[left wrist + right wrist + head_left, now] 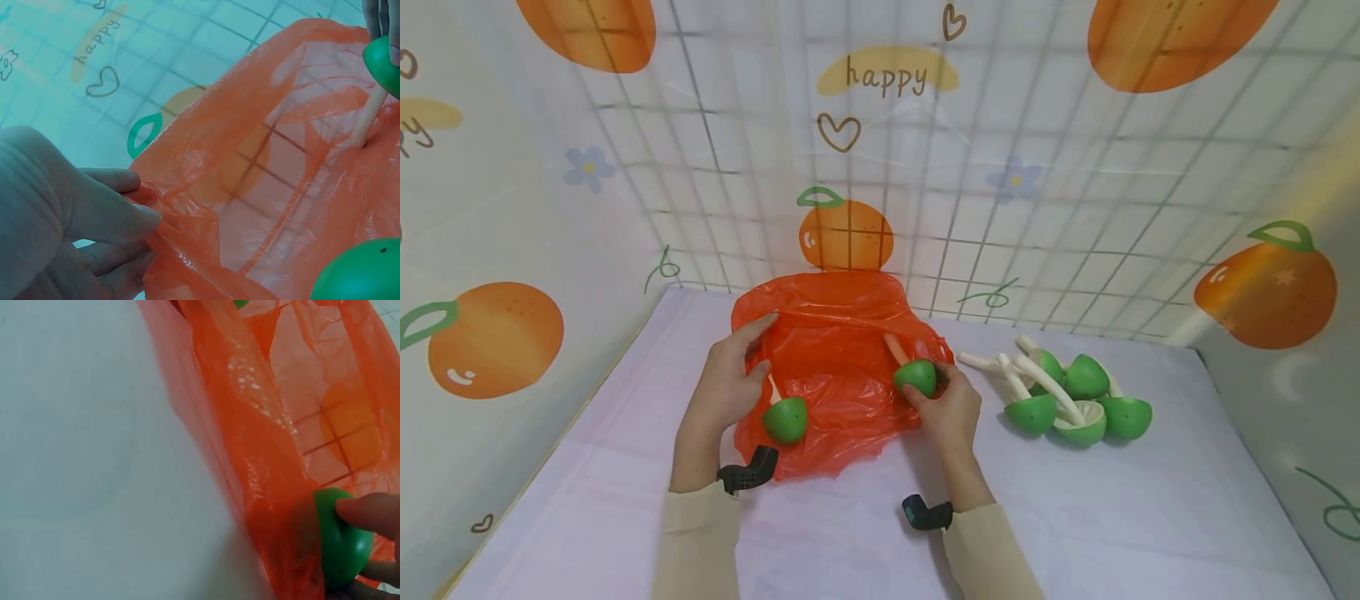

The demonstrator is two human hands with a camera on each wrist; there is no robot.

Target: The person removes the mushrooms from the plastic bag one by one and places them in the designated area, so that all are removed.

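A thin red plastic bag (835,367) lies spread with its mouth held wide. My left hand (730,379) pinches the bag's left edge between thumb and fingers, as the left wrist view shows. By its green dome, my right hand (955,408) grips a mushroom-shaped piece (916,378); its pale stem (370,119) points into the bag. Another mushroom-shaped piece (786,420) rests at the bag's left front, stem inward, just right of my left hand. In the right wrist view, the thumb presses on the held green dome (344,547) beside the red film.
To the right on the white tabletop (1112,517) lies a pile of several more green-domed pieces (1086,377) with pale stems. Behind the bag rises a wire grid (955,242) covered by a sheet printed with oranges. Patterned side walls stand left and right.
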